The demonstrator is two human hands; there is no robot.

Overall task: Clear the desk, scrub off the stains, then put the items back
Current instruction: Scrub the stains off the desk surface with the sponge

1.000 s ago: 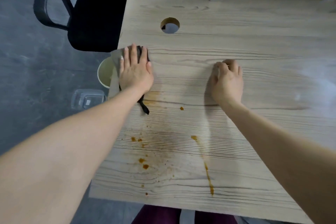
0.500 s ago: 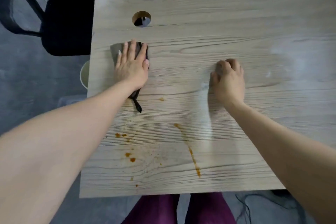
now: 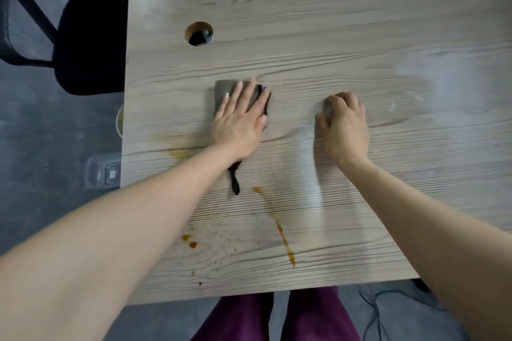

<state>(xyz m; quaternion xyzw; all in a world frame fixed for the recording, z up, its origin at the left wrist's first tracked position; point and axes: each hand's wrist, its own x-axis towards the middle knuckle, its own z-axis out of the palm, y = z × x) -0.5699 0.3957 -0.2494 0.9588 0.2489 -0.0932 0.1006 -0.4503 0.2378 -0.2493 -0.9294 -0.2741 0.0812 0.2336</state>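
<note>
Cloth (image 3: pixel 224 91): my left hand (image 3: pixel 238 122) presses it flat-fingered, just beyond the stains (image 3: pixel 282 230).
Right hand (image 3: pixel 345 124): curled, empty, on the desk (image 3: pixel 332 36).
Progress: I judge desk cleared, stains remaining, items unreturned.

Layout: left hand (image 3: pixel 238 122) flat on folded grey cloth (image 3: pixel 223 91) at centre of pale wood-grain desk (image 3: pixel 332 44), right hand (image 3: pixel 345 124) beside it to the right, orange-brown stains (image 3: pixel 285 241) nearer front edge, round cable hole (image 3: pixel 199 34) behind.
</note>
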